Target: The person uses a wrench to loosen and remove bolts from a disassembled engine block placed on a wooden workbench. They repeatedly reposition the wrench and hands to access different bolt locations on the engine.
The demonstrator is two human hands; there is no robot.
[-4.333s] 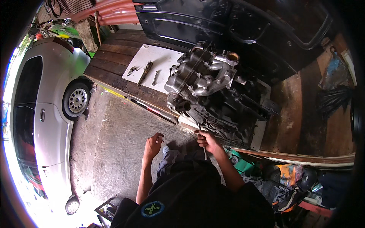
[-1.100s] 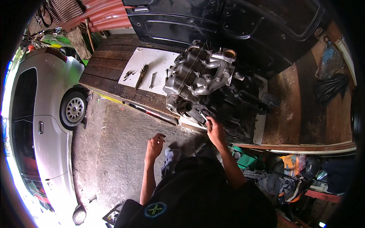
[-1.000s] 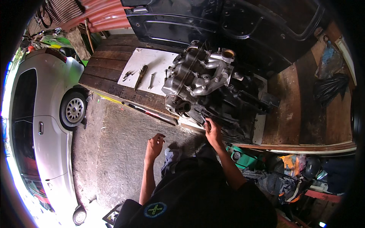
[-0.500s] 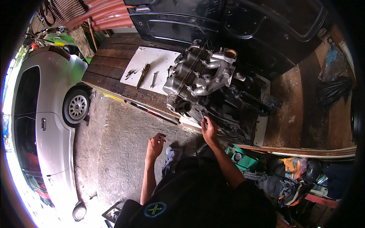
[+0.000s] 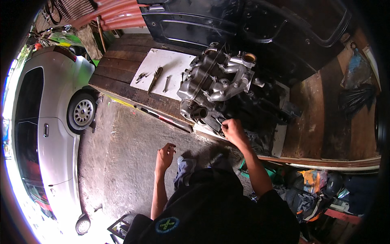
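Engine on wooden platform, centre | right hand at its lower front edge, fingers curled, grip unclear | left hand loosely open, empty, above concrete floor | car at left

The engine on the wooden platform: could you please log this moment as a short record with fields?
engine: grey metal engine on a wooden platform
right hand: right hand at the engine's lower front edge; whether it grips a tool cannot be told
left hand: left hand free in the air over the concrete floor, fingers curled, holding nothing
nearby: white board with a brush and small tools; silver car at left
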